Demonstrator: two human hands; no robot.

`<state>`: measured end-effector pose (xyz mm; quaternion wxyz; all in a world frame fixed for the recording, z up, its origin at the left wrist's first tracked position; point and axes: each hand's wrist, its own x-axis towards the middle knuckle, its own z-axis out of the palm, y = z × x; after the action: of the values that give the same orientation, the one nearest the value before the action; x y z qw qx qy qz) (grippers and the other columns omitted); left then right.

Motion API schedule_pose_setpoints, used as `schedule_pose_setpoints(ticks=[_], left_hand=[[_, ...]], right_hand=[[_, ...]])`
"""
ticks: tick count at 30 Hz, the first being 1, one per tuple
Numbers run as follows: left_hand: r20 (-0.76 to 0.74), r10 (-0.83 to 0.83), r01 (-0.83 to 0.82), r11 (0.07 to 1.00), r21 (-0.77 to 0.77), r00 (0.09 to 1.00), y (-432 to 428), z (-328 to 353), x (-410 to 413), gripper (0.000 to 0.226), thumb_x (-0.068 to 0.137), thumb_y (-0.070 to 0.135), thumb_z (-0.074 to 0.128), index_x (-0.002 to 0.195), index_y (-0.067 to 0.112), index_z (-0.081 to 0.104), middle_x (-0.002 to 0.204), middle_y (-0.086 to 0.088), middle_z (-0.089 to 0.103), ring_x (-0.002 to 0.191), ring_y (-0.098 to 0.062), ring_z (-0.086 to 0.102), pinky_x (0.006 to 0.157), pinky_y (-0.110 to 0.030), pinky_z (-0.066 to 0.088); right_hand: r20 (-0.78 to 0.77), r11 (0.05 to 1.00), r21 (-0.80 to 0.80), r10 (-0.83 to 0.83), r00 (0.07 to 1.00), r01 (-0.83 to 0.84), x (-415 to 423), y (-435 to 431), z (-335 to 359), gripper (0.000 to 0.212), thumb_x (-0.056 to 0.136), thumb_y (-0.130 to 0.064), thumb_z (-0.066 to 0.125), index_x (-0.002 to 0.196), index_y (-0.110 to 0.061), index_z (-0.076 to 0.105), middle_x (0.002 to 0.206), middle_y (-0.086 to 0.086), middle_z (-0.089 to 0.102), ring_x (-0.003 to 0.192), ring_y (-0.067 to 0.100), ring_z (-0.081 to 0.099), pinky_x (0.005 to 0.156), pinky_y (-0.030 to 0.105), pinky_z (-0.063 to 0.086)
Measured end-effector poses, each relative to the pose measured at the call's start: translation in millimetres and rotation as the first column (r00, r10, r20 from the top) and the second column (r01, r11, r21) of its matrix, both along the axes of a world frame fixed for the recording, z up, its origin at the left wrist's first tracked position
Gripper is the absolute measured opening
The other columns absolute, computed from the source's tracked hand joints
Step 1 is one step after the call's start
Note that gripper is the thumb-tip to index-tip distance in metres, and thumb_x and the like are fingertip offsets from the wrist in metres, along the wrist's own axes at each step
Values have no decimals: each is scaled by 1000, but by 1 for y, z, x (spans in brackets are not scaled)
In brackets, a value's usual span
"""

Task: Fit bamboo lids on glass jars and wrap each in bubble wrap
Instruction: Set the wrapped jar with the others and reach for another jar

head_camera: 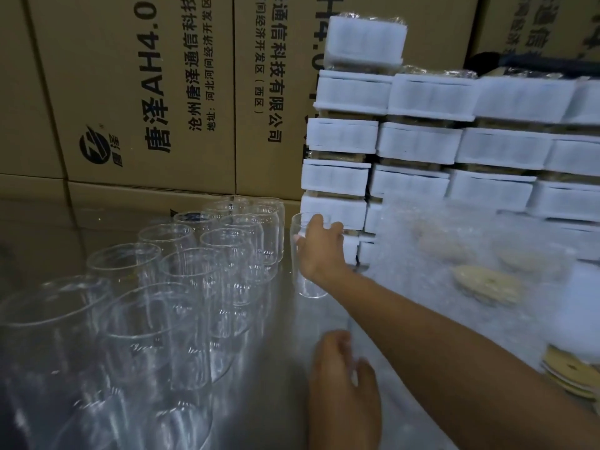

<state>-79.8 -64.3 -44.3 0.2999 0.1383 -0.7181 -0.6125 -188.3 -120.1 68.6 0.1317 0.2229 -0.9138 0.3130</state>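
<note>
Setting: packing or storage area of a warehouse. Evidence: printed cardboard cartons (146, 92) stacked as a wall behind the work surface; white foam-wrapped packs (422, 141) piled in tiers at right; many identical empty glass jars (181, 277) ranked in rows. Sheets of bubble wrap (454, 241) lie beside the packs.

Dim, flat indoor light, cool and slightly blue. Small white glints streak the jars (181, 287) at lower left, which smear with blur toward the frame's bottom edge. The bubble wrap (454, 254) at right is soft and hazy. Wide-angle bending tilts the boxes (146, 92) at upper left. Faint reflections lie on the tabletop (279, 352).
</note>
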Motion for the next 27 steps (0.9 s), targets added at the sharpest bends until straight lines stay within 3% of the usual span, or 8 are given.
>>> schedule_pose_setpoints(ticks=[4,7,10,13,15,19,23,27], left_hand=[[-67,211,-213,977,-18,975,-3,17,17,74,75,6,75,136,12,33,129,0,41,122,-17,43,91,-18,31],[-121,275,-287,953,-95,954,-1,37,34,99,68,17,83,145,10,21,146,-5,27,136,-17,30,101,-18,24],[-188,304,-330,936,-123,934,5,57,51,109,62,32,84,147,18,16,147,5,25,136,-11,27,99,-21,26],[-263,278,-320,938,-133,924,14,72,66,109,55,47,78,145,24,21,136,16,27,127,-1,29,92,-15,27],[-274,211,-261,952,-162,938,23,79,75,104,52,51,75,141,29,28,136,17,33,124,4,33,92,-13,28],[-267,20,-79,973,-215,963,46,81,87,95,43,54,82,126,44,35,121,32,46,111,22,40,80,7,31],[-243,-134,87,978,-192,961,79,72,85,92,42,54,82,122,53,37,119,31,53,116,9,50,89,-14,44],[-258,-190,154,976,-153,947,110,64,76,86,43,54,81,119,47,41,117,21,56,106,5,56,82,-8,44]], right_hand=[[-49,995,-56,85,995,-88,40,25,13,29,97,-15,47,124,-6,38,129,20,31,113,37,42,92,37,42],[-38,981,-92,167,985,-170,71,54,26,28,98,-22,48,119,-7,39,125,18,33,110,36,45,89,35,42],[-53,958,-117,256,965,-260,101,89,36,25,97,-29,50,113,-12,41,122,13,37,101,27,50,83,32,42],[-74,918,-188,341,937,-349,127,131,44,17,94,-35,55,93,-24,42,112,1,42,77,1,44,61,11,34],[-68,875,-248,412,909,-416,141,162,48,20,90,-38,59,83,-30,42,113,-4,48,85,-1,48,66,7,34],[-38,763,-416,529,848,-495,158,220,38,17,82,-42,66,82,-35,50,107,-16,57,112,5,55,88,24,45],[-52,687,-557,532,845,-467,155,265,16,28,62,-56,68,83,-45,54,109,-16,61,107,0,60,84,22,52],[-67,609,-658,539,840,-443,139,310,-4,44,69,-48,71,109,-40,55,112,-11,66,103,7,65,79,17,52]])
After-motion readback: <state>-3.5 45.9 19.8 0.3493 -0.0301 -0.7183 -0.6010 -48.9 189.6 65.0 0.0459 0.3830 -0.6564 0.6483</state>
